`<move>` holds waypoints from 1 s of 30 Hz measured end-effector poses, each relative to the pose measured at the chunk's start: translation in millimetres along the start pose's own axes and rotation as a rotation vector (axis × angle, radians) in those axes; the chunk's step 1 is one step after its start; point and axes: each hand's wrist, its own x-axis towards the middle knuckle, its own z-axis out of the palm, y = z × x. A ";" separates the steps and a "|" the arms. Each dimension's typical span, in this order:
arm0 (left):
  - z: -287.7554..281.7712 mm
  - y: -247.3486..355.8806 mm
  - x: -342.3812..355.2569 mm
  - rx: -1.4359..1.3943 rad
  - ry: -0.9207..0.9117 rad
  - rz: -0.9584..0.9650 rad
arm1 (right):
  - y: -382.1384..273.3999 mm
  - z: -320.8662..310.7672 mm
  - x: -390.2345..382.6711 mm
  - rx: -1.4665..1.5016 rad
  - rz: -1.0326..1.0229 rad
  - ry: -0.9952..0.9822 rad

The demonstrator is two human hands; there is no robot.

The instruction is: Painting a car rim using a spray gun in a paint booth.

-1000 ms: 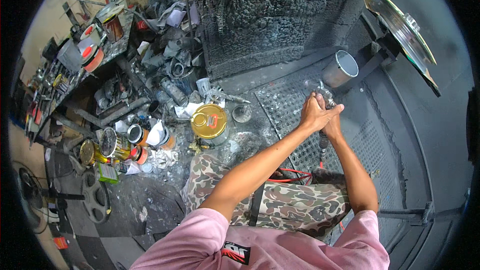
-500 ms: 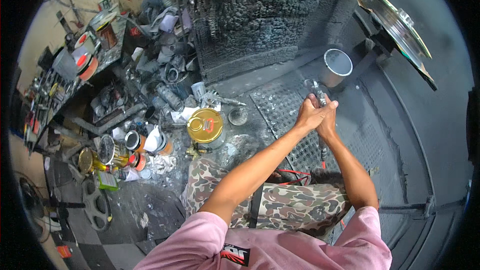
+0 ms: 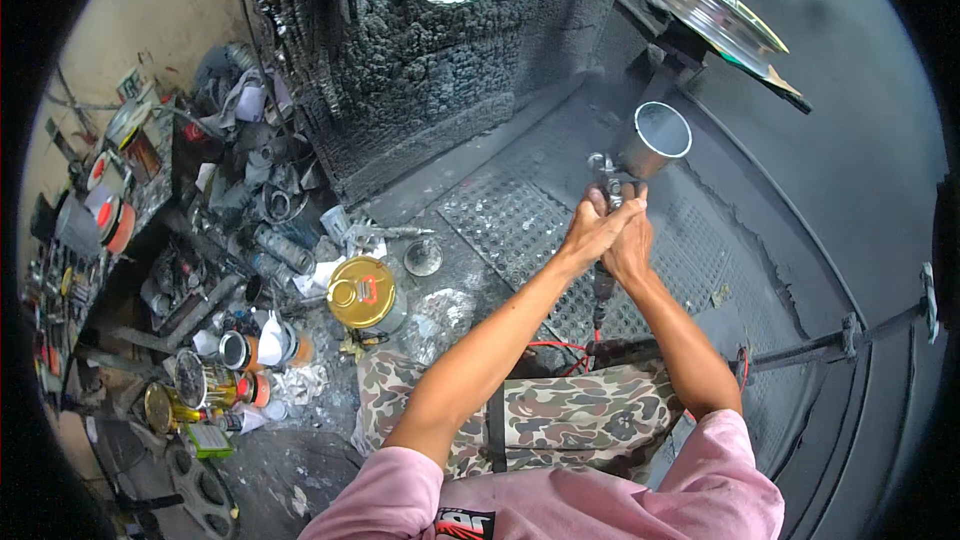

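Observation:
In front of my knees, both hands hold a metal spray gun [image 3: 613,186]. My right hand [image 3: 630,242] is closed around its handle. My left hand [image 3: 588,228] is closed against the gun beside it, its fingers partly hidden. A grey cup [image 3: 650,145] with a pale rim sits at the gun's far right side, tilted, its open mouth facing up toward me. From the bottom of the handle a red hose [image 3: 560,344] runs down toward my legs. Farther off at upper right, a shiny wheel rim [image 3: 700,0] with yellowish edges lies on a dark stand, apart from the gun.
A paint can with a gold lid [image 3: 362,292] stands left of my knees, near a round lid [image 3: 423,258] and another spray gun [image 3: 372,232]. Several cans and jars crowd the floor and a bench [image 3: 150,205] at left. A perforated floor mat [image 3: 520,235] lies under my hands.
The whole view has turned, so the surroundings sit farther left and the wheel rim higher. Both hands keep their hold on the spray gun, now tilted slightly differently, with the cup closer to them.

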 end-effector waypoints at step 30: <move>-223.6 110.7 -96.9 -0.019 0.526 -0.263 | 24.9 27.8 1.8 -0.259 -0.270 -1.170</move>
